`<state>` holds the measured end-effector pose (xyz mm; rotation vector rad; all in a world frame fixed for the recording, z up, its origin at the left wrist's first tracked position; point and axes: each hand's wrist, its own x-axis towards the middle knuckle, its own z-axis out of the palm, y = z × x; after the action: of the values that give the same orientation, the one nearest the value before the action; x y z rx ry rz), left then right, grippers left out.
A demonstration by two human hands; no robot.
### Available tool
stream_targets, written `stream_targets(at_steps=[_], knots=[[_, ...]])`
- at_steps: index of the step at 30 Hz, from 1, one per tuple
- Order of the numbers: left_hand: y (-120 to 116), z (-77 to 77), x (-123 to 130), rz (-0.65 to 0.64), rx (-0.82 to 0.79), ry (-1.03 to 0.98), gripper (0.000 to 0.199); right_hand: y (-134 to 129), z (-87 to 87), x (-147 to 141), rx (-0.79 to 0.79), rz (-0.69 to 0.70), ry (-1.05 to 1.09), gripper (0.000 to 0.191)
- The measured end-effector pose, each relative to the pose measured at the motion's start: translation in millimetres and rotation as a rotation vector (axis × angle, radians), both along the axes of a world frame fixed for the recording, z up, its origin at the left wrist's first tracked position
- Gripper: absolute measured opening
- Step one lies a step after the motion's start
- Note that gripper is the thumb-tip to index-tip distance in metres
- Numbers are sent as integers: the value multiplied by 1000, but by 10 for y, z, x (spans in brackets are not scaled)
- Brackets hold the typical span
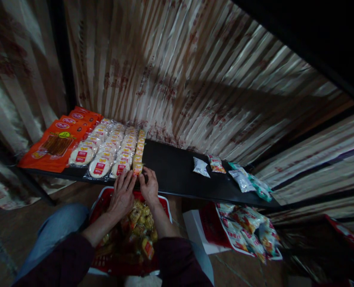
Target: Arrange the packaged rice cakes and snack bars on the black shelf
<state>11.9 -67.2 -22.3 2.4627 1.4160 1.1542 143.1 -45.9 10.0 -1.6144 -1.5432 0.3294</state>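
Observation:
My left hand [123, 193] reaches over the shelf's front edge, fingers stretched out and close together, the tips at the near end of a column of small yellow-wrapped snack packets [139, 149]. On the other side of that column is my right hand [149, 186], thumb and bent fingers apart, the thumb tip beside the nearest yellow packet [137, 169]. Neither hand visibly lifts a packet. Left of the column lie rows of round white cakes [99, 167] in clear wrappers with red labels. Below my hands stands a red basket [168, 207] holding yellow-wrapped snacks [142, 219].
Orange snack bags [55, 139] overlap at the left end of the black shelf [173, 167]. Several small packets, including a white packet [200, 167] and green packets [259, 187], lie toward its right. A second red basket [211, 223] with bags stands lower right. Patterned curtain [165, 79] hangs behind.

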Motion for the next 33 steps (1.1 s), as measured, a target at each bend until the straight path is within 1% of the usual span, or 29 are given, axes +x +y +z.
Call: stream_targets(at_steps=[2, 5, 8, 10, 14, 17, 19, 22, 25, 28, 31, 33], knots=[[-8, 7, 12, 11, 3, 10, 68, 51, -20, 4, 4, 4, 52, 41], [-14, 24, 21, 17, 5, 29, 65, 159, -42, -21, -14, -23, 105, 53], [-17, 45, 23, 16, -10, 43, 62, 302, -12, -84, -17, -50, 83, 64], [-20, 54, 24, 24, -17, 58, 62, 399, 47, -139, -22, -71, 35, 65], [-16, 40, 26, 33, -14, 107, 66, 522, 228, -247, -62, -104, -87, 62], [2, 7, 32, 31, -22, 112, 64, 538, 347, -311, -161, -166, -178, 61], [17, -15, 39, 45, -30, 115, 58, 537, 385, -340, -234, -179, -201, 63], [32, -39, 52, 68, -36, 139, 56, 545, 365, -360, -277, -186, -152, 60], [33, -47, 61, 76, -36, 162, 56, 569, 292, -364, -261, -261, -60, 56], [28, -43, 65, 83, -43, 175, 57, 595, 231, -366, -230, -309, 1, 56], [28, -47, 67, 86, -43, 161, 58, 601, 216, -372, -208, -292, -11, 57], [34, -61, 69, 91, -37, 151, 58, 591, 232, -379, -196, -271, -63, 57]])
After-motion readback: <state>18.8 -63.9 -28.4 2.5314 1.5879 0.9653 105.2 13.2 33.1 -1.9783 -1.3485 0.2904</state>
